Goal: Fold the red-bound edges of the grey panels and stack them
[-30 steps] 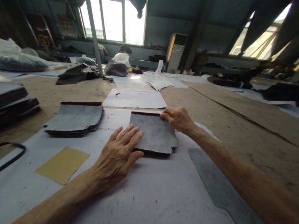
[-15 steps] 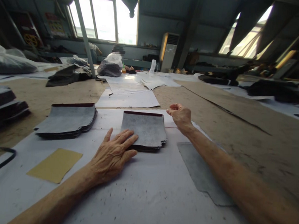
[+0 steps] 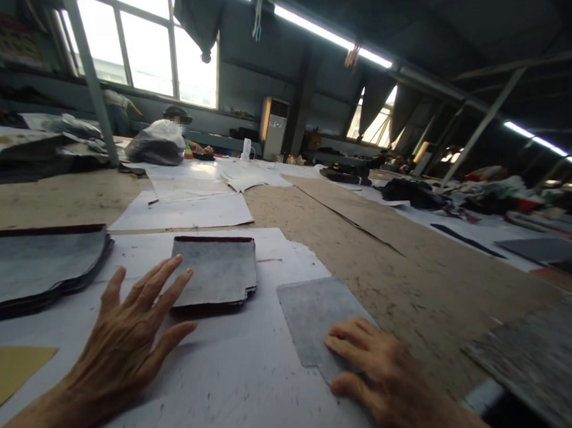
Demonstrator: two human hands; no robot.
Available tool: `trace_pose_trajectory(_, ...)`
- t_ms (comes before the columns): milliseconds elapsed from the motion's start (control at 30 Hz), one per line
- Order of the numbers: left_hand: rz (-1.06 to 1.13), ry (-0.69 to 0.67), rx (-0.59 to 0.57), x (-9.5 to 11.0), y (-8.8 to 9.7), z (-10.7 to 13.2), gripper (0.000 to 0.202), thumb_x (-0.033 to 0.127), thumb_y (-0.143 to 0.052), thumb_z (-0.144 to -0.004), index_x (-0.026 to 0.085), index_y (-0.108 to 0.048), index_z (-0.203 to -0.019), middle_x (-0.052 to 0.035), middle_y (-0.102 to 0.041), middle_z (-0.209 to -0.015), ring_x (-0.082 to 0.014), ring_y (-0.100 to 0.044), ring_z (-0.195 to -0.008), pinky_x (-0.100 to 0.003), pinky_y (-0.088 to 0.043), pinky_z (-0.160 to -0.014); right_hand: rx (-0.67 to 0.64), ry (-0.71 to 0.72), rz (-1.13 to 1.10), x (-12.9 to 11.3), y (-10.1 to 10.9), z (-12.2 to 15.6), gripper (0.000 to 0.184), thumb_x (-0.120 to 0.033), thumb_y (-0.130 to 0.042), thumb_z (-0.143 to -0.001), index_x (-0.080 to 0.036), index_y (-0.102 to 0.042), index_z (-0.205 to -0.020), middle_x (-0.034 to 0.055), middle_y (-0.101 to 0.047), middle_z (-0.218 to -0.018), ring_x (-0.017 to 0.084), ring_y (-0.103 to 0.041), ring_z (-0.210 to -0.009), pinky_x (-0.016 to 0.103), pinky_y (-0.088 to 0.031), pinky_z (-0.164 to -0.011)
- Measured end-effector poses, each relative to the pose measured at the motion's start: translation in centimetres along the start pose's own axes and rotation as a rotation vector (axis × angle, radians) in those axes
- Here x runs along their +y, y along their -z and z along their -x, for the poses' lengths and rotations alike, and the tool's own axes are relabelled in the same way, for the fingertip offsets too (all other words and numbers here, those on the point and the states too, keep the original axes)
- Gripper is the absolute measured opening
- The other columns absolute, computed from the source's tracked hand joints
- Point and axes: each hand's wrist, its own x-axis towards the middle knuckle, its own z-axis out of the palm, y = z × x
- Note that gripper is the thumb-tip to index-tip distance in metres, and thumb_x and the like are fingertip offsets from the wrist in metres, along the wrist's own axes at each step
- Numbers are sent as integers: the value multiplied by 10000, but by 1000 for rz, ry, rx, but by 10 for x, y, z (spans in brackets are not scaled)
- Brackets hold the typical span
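Observation:
My left hand (image 3: pixel 133 337) is spread, palm down, its fingertips at the left edge of a stack of grey fabric pieces (image 3: pixel 216 271) with a dark red strip along the far edge. My right hand (image 3: pixel 374 365) reaches over a single grey fabric piece (image 3: pixel 310 305) lying flat on white paper. Its fingers are bent a little and apart, over the notched near part of that piece; whether they press on it I cannot tell. Left of my left hand is a second, wider-looking grey stack (image 3: pixel 34 261).
A yellow card (image 3: pixel 4 372) lies at the lower left on the white paper (image 3: pixel 248 391). Beyond are more paper sheets (image 3: pixel 185 209), a plastic bag of dark material (image 3: pixel 158 145) and a metal post (image 3: pixel 85 69). Another person (image 3: pixel 176 122) is at the far side. Dark cloth (image 3: pixel 412 194) is piled at right.
My right hand has come down from beside the middle stack to the single grey piece, and its fingers have opened. My left hand has eased back to the stack's edge. The view has swung right.

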Motion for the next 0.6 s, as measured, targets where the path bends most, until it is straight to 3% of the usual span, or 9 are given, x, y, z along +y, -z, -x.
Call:
trace_pose_trajectory(67, -2, 0, 51, -1, 1, 1, 411, 371, -252, -976, 244, -231, -1366, -108, -221, -1385, -319, -291, -1217, -572, -95, -1013, 64, 78, 9, 5, -8, 1, 117, -174, -531, -830, -153, -605, -919, 64, -583, -894, 179, -500, -848, 302, -420, -747)
trace_pose_trajectory(200, 6, -15, 82, -3, 1, 2, 344, 347, -275, -983, 218, -321, -1299, -123, -324, -1329, -318, -361, -1170, -570, -168, -984, 105, 168, 40, 7, -17, -7, 275, -93, -323, -898, -127, -540, -733, 53, -526, -705, 145, -471, -705, 267, -390, -641)
trace_pose_trajectory(300, 39, -11, 101, -1, 2, 2, 328, 365, -267, -995, 195, -363, -1259, -125, -392, -1271, -317, -386, -1146, -563, -220, -959, 87, 175, 45, -2, -17, -8, 236, -138, -361, -895, -121, -529, -730, 63, -527, -727, 161, -466, -711, 292, -392, -647)
trace_pose_trajectory(400, 67, -16, 109, 2, 4, 0, 321, 367, -270, -1002, 185, -389, -1238, -121, -421, -1239, -315, -391, -1140, -560, -237, -954, 69, 186, 66, -8, -18, -2, 160, -223, -437, -881, -117, -557, -870, 89, -556, -849, 195, -490, -814, 329, -414, -716)
trace_pose_trajectory(500, 87, -28, 108, 6, 6, -2, 299, 342, -269, -1007, 180, -408, -1217, -117, -431, -1226, -309, -396, -1136, -559, -232, -958, 116, 270, 102, -5, -20, 2, 217, -113, -347, -884, -123, -555, -945, 91, -575, -908, 189, -504, -871, 319, -424, -757)
trace_pose_trajectory(600, 116, -20, 107, 8, 8, -3, 283, 322, -275, -1005, 178, -435, -1188, -107, -429, -1227, -306, -401, -1130, -556, -232, -956, 141, 316, 106, -9, -19, -3, 265, -26, -298, -844, -110, -549, -841, 80, -568, -794, 169, -509, -759, 297, -435, -682)
